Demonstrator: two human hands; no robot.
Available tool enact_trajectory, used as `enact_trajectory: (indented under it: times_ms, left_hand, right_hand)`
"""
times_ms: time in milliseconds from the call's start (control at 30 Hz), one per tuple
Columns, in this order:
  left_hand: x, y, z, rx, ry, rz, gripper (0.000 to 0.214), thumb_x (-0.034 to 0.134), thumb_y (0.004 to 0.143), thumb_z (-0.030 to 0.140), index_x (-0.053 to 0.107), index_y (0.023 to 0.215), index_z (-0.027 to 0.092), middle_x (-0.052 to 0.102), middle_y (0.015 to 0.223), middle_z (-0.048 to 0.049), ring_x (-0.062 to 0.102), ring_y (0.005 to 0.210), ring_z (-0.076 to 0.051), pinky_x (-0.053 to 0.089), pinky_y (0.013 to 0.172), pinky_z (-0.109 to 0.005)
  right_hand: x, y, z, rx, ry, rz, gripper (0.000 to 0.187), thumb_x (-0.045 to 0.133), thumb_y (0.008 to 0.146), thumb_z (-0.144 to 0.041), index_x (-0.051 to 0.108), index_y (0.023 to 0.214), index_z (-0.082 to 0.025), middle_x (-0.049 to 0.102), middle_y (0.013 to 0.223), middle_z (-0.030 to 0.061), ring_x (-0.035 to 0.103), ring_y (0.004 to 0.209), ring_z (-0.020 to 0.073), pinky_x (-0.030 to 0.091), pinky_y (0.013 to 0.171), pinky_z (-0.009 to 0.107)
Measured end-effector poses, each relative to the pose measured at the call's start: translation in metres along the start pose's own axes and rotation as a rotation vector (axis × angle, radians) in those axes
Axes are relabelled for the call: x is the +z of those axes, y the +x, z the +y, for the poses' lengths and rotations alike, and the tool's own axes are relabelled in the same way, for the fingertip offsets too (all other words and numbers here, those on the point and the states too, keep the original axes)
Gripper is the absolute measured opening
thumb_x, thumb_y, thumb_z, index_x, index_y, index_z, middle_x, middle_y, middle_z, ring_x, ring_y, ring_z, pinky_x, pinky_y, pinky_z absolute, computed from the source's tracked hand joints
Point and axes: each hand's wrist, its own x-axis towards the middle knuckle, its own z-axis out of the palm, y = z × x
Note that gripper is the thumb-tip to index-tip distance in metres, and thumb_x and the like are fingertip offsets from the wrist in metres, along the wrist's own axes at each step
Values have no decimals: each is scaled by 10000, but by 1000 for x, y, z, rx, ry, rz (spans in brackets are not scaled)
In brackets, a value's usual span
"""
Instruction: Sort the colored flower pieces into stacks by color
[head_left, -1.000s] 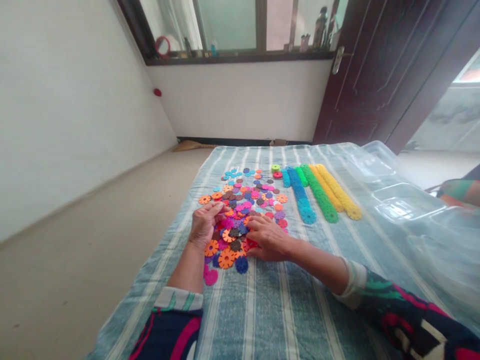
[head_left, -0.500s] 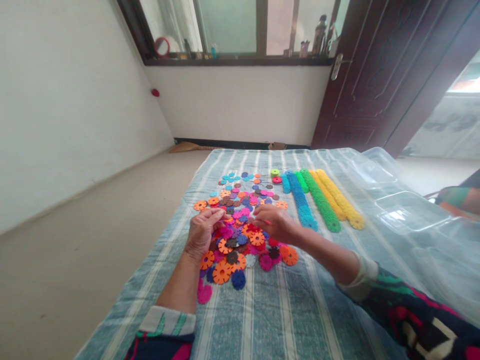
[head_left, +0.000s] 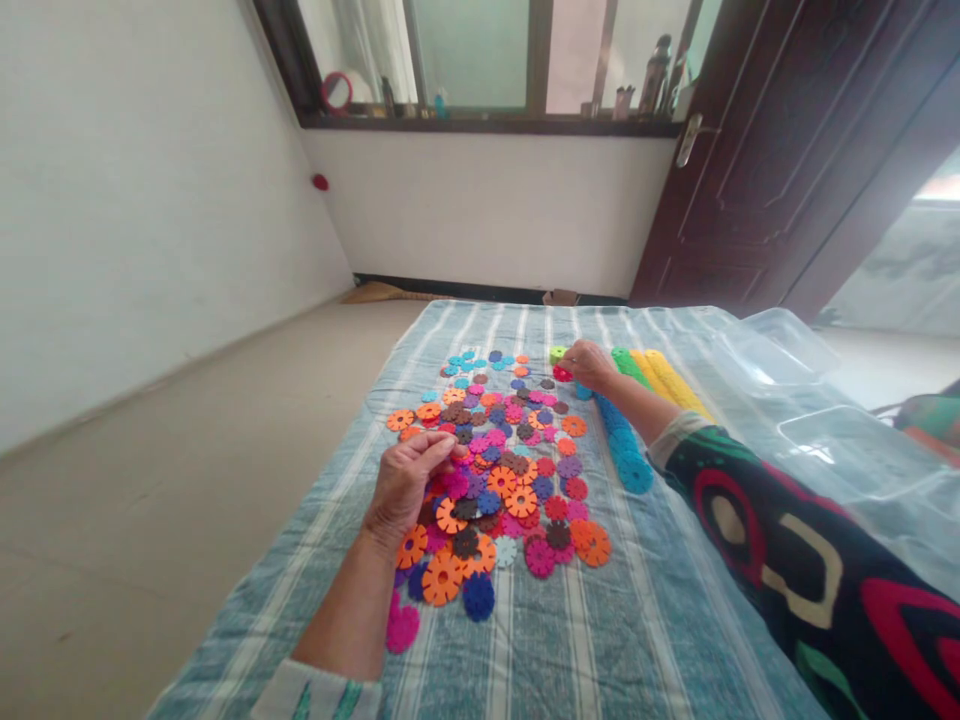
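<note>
My left hand [head_left: 412,478] hovers at the left side of a loose pile of notched plastic snowflake discs [head_left: 517,500] in orange, pink, blue, brown and red. Its thumb and fingertips are pinched together; whatever they hold is too small to make out. Farther off, my right hand [head_left: 591,366] reaches to a small stack of red discs [head_left: 562,374], its fingertips closed on a red disc there. Right behind that stack stands a lime-green stack [head_left: 557,354]. My right forearm partly covers the blue row [head_left: 626,450] and the green row [head_left: 628,362].
Overlapping yellow discs form rows [head_left: 667,378] beyond my right arm. Clear plastic boxes [head_left: 832,440] stand at the right of the striped cloth [head_left: 540,640]. Light-blue discs [head_left: 466,362] lie apart at the far end. A dark red door [head_left: 757,150] is behind.
My right hand has moved from above the pile, carrying a red disc, away to the red stack. My left hand stays pinched at the pile's left side. The view has shifted slightly.
</note>
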Motion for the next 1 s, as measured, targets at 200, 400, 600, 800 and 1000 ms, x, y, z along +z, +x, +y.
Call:
enact_trajectory:
  times_ms: [200,400,600,800,1000]
  left_hand:
    - [1,-1,1,-12,7,13,297,767,584,360,701,750,123,706,683,-74,635,618,-161,509,544,-243]
    - [2,-2,2,-11,26,13,288,761,591,364,708,749,129,708,691,-77,638,628,-169,507,542,-248]
    - [2,-1,1,-17,23,11,298,773,577,366,708,742,127,707,684,-73,629,611,-151,496,545,-232]
    - [2,-1,1,-8,26,10,296,768,582,367,710,751,131,708,685,-69,623,598,-151,504,542,-246]
    - [1,1,-1,-13,29,5,297,765,582,367,706,753,131,708,700,-73,637,623,-165,501,544,-250]
  right_hand:
    - [12,11,10,5,-27,-43,282,504,888,-306,732,831,-151,658,969,111,595,893,195,388,697,247]
    - [15,11,19,22,-57,-51,266,514,885,-310,734,882,-161,659,993,115,601,916,212,400,695,255]
    - [20,9,23,40,-79,-52,221,557,852,-295,737,936,-196,663,1022,90,600,952,214,407,707,249]
    - [16,3,19,30,-110,-40,262,534,868,-319,738,925,-164,663,998,113,600,940,235,412,731,277]
    - [-1,-7,4,-53,-142,-24,252,521,879,-282,725,920,-140,646,1014,130,561,1001,261,400,788,317]
